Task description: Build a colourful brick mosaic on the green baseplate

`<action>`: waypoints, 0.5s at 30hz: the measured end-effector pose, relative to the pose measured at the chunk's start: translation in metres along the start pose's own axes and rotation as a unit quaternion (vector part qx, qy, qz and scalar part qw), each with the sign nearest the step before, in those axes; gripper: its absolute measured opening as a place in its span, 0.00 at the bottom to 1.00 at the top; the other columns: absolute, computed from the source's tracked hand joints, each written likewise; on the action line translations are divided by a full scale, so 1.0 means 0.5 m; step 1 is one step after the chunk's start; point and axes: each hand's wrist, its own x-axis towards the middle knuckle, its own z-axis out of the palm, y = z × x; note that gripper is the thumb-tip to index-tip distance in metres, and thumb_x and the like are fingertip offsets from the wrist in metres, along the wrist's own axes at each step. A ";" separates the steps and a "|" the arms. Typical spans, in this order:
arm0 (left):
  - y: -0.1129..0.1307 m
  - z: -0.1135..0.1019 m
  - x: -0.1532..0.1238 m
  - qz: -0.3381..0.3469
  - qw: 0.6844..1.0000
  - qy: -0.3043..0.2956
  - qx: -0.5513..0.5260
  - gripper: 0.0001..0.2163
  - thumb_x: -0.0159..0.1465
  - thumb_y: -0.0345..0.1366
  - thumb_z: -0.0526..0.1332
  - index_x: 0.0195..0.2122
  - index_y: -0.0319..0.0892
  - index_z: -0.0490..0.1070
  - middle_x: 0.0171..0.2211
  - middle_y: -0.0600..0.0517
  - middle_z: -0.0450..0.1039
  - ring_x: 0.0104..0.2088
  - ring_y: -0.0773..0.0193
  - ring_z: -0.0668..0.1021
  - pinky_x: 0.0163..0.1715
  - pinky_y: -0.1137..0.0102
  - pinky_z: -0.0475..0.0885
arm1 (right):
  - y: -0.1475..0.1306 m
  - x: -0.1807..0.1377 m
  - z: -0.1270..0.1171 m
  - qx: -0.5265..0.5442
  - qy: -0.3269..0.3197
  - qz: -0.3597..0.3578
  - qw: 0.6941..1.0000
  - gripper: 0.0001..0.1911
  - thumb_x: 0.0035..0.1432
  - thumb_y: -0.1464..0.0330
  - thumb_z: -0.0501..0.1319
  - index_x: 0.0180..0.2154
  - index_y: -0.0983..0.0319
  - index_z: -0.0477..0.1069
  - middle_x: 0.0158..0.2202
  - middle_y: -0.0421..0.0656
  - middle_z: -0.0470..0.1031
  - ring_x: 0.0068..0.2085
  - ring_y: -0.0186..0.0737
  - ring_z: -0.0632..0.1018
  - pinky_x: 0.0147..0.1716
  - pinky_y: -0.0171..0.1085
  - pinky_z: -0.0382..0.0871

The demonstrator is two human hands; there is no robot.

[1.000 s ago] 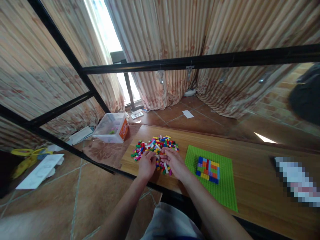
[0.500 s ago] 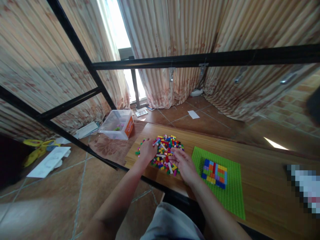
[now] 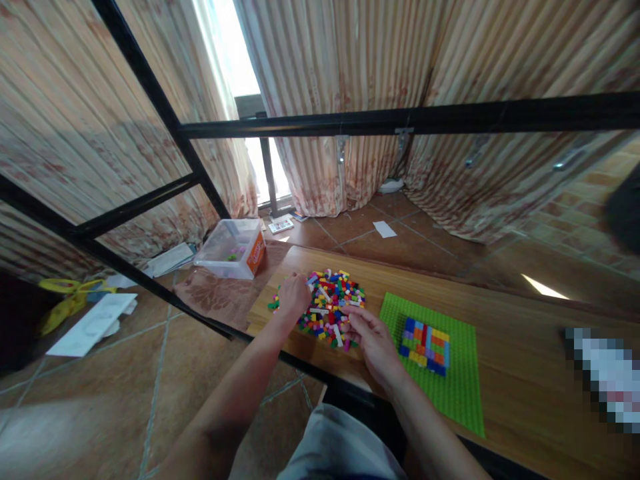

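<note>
A heap of small multicoloured toy bricks (image 3: 333,312) is spread on the wooden tabletop in front of me. My left hand (image 3: 294,297) rests at the heap's left side, fingers bent downward and pressed together; whatever is under the fingertips is hidden. At the right edge of the heap, my right hand (image 3: 370,337) has its fingers loosely bent and apart, tips over the bricks, with nothing clearly held. To its right lies a green baseplate (image 3: 465,380) bearing a flat block of joined coloured bricks (image 3: 425,347).
A clear plastic box (image 3: 230,247) with an orange label and a few pieces inside stands beyond the table's left end. Black metal bars (image 3: 310,127) cross in front of the curtains. A blurred-out pale object (image 3: 607,377) lies at the table's right.
My right hand's fingers have curled in a little at the heap's edge. My left hand stays over the left side, its fingers more tucked. The whole view has shifted slightly.
</note>
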 end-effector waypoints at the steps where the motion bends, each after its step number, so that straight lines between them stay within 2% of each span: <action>1: -0.003 -0.006 -0.004 -0.006 1.000 0.007 -0.001 0.08 0.65 0.30 0.56 0.40 0.39 0.75 0.43 0.42 0.77 0.44 0.55 0.78 0.43 0.66 0.70 | 0.000 0.000 -0.001 -0.001 0.001 0.000 1.000 0.25 0.42 0.51 0.72 0.39 0.60 0.79 0.24 0.39 0.77 0.26 0.34 0.74 0.27 0.34 0.67; 4: -0.009 -0.020 -0.025 -0.033 0.998 0.035 -0.048 0.07 0.65 0.32 0.57 0.38 0.40 0.75 0.40 0.43 0.78 0.42 0.55 0.79 0.41 0.66 0.70 | 0.001 0.000 0.001 -0.001 0.004 -0.002 1.000 0.24 0.44 0.51 0.72 0.39 0.60 0.79 0.25 0.39 0.77 0.26 0.34 0.74 0.27 0.34 0.67; 7: -0.002 -0.026 -0.065 -0.053 0.984 0.054 -0.163 0.05 0.63 0.33 0.59 0.36 0.40 0.74 0.33 0.48 0.78 0.35 0.58 0.79 0.38 0.67 0.70 | 0.002 -0.001 0.009 0.004 -0.002 -0.002 1.000 0.23 0.45 0.51 0.71 0.38 0.61 0.78 0.24 0.39 0.76 0.26 0.34 0.73 0.25 0.33 0.66; 11: 0.026 -0.025 -0.137 -0.015 0.950 0.066 -0.306 0.04 0.62 0.33 0.60 0.37 0.41 0.73 0.32 0.52 0.78 0.30 0.64 0.78 0.33 0.70 0.70 | -0.004 -0.002 0.027 0.021 -0.001 -0.006 1.000 0.24 0.43 0.51 0.72 0.38 0.61 0.77 0.28 0.39 0.77 0.25 0.33 0.73 0.24 0.33 0.65; 15: 0.050 -0.038 -0.188 0.045 0.920 0.042 -0.388 0.05 0.62 0.31 0.59 0.37 0.43 0.73 0.30 0.54 0.76 0.28 0.66 0.76 0.31 0.73 0.70 | -0.022 0.000 0.034 0.013 0.008 -0.024 1.000 0.25 0.44 0.50 0.71 0.40 0.60 0.77 0.29 0.39 0.77 0.26 0.33 0.73 0.25 0.33 0.67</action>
